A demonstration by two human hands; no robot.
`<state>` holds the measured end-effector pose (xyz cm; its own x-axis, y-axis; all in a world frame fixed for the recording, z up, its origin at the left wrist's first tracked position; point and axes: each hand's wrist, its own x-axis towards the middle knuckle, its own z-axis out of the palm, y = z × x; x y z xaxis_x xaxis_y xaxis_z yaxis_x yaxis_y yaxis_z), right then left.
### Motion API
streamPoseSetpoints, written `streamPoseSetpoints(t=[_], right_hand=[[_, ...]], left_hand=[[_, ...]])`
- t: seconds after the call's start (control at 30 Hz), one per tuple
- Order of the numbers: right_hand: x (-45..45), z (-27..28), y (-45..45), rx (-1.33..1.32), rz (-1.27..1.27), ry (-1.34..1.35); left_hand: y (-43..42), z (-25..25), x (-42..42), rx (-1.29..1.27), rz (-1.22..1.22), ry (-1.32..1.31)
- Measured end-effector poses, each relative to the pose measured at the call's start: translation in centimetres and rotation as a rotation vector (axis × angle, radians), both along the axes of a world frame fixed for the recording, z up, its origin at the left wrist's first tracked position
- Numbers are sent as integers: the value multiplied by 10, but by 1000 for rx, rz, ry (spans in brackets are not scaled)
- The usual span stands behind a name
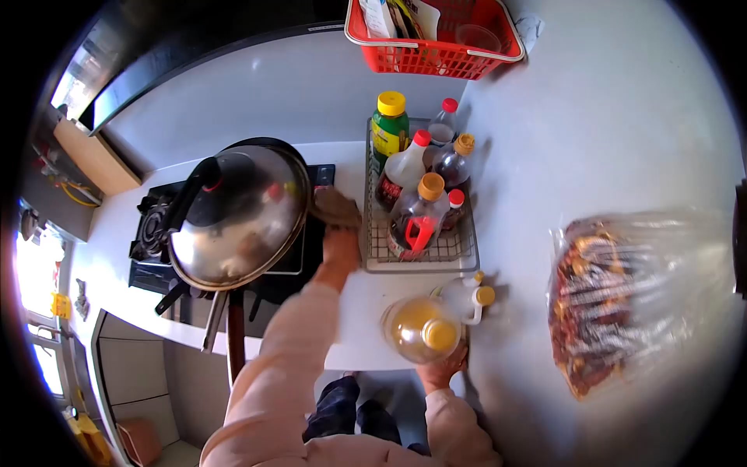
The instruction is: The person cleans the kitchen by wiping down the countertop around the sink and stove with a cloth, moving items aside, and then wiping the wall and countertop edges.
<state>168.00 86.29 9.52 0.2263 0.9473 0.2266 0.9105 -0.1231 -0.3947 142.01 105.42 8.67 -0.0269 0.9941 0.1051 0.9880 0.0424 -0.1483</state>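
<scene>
Stretched forward beside the stove, my left hand (340, 240) has its fingers closed on a brown-grey cloth (336, 207). The cloth lies between the lidded pan and the wire rack, and partly hides the fingers. My right hand (442, 370) is low at the counter's front edge, against a large bottle of yellow oil (403, 328) with a yellow cap. Its fingers curl round the far right side of that bottle, which covers some of them. Just behind stands a smaller clear jug (461, 296) with a yellow cap.
A pan with a domed glass lid (241, 222) sits on the gas stove (156, 226). Several sauce bottles stand in a wire rack (373, 261). A red basket (428, 58) is at the back. On the right lies a plastic bag of meat (595, 311).
</scene>
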Motion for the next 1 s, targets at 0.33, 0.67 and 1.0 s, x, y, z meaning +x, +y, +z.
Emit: streamPoseSetpoints(t=[0.33,0.67,1.0], right_hand=[[-4,-5,2,61,-45,-44],[8,-19,0,-55,-3,-32],[4,-5,0,-85,-9,-19]], left_hand=[[-14,28,14,-389,107,-153],[191,-14,-43,66,172,-106],[98,-20,-29,257,-77,152]])
